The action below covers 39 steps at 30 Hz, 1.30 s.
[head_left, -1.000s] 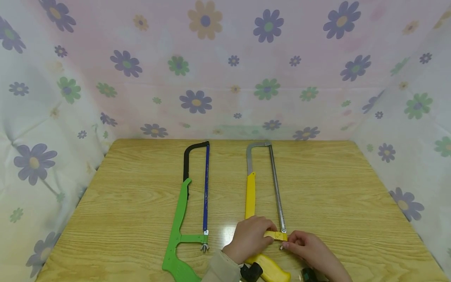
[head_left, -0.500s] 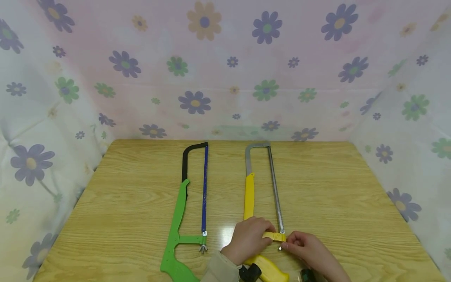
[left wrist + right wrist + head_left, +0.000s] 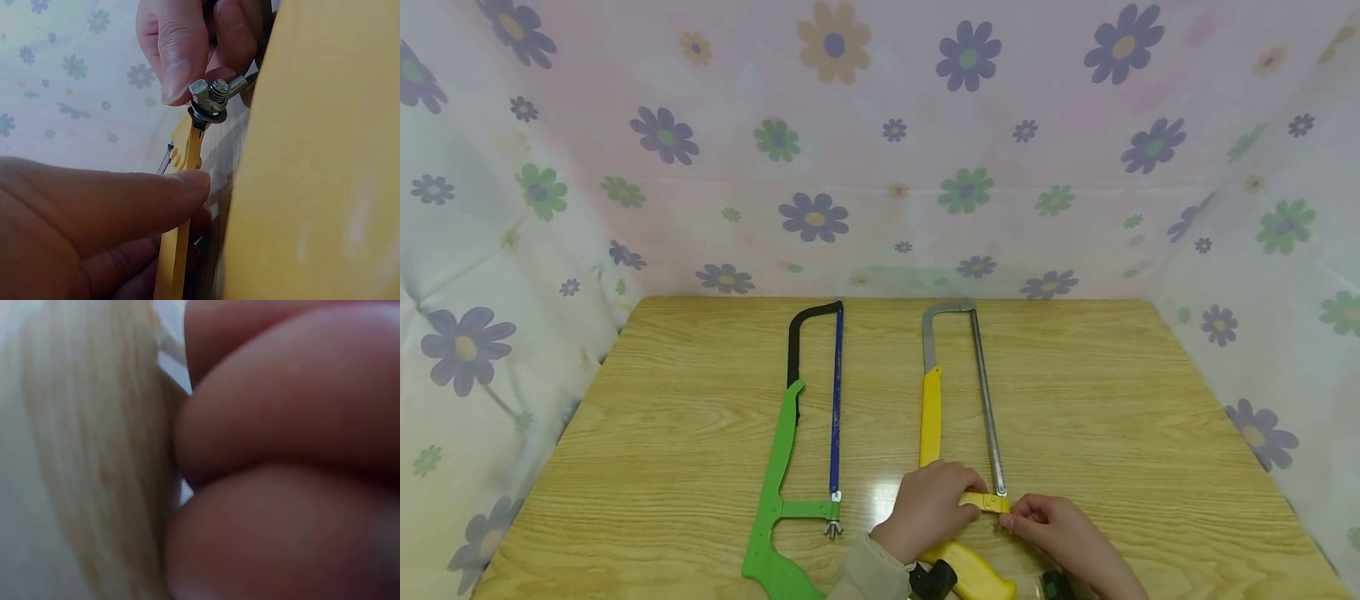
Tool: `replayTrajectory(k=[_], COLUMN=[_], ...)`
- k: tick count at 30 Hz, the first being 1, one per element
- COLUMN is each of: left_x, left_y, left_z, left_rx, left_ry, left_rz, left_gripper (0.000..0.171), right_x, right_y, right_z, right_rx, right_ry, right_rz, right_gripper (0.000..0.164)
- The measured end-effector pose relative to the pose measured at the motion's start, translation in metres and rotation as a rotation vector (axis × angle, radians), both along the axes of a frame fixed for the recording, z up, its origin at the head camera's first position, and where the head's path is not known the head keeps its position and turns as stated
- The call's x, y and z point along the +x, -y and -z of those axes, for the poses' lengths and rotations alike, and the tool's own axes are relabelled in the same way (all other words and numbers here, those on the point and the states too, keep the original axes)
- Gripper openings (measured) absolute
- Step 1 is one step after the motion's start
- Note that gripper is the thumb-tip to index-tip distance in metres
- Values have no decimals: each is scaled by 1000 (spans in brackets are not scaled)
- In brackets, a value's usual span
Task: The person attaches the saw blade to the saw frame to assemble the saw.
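A yellow-handled hacksaw [image 3: 932,417] with a grey frame lies on the table, its blade [image 3: 987,400] on the right side. My left hand [image 3: 934,507] grips the short yellow crossbar [image 3: 985,502] between thumb and fingers. At the crossbar's end, the left wrist view shows a metal wing nut [image 3: 205,100] on a threaded bolt, with a washer under it. My right hand [image 3: 1063,533] pinches the wing nut with curled fingers, its thumb [image 3: 181,69] against one wing. Curled fingers [image 3: 287,400] fill much of the right wrist view and hide the nut there.
To the left lies a green hacksaw [image 3: 781,450] with a black frame, a blue blade [image 3: 837,400] and its own wing nut [image 3: 832,528]. Flower-patterned cloth [image 3: 895,167] walls the wooden table [image 3: 1075,375] at the back and both sides.
My right thumb and fingertips have shifted slightly at the wing nut, covering the bolt end that showed half a second ago. My left hand keeps its grip on the crossbar.
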State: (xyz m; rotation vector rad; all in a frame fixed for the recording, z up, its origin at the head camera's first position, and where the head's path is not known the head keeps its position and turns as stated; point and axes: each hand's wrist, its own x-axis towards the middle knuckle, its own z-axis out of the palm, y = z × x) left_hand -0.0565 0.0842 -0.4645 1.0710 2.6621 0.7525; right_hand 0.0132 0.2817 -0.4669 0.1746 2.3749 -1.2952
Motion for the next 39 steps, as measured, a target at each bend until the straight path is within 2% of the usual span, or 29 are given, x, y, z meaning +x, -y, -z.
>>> replayTrajectory(k=[13, 22, 39], left_x=[1, 0, -1], left_y=[0, 0, 0], left_z=[-2, 2, -2], left_rx=[-3, 24, 19], left_ry=[5, -33, 1], left_rz=[2, 5, 11], left_gripper=[19, 18, 18], right_x=[-1, 0, 0], right_y=[2, 5, 6], right_z=[-1, -3, -2], right_rx=[51, 101, 65], right_ry=[17, -54, -37], right_rz=[2, -31, -15], right_gripper=[39, 36, 33])
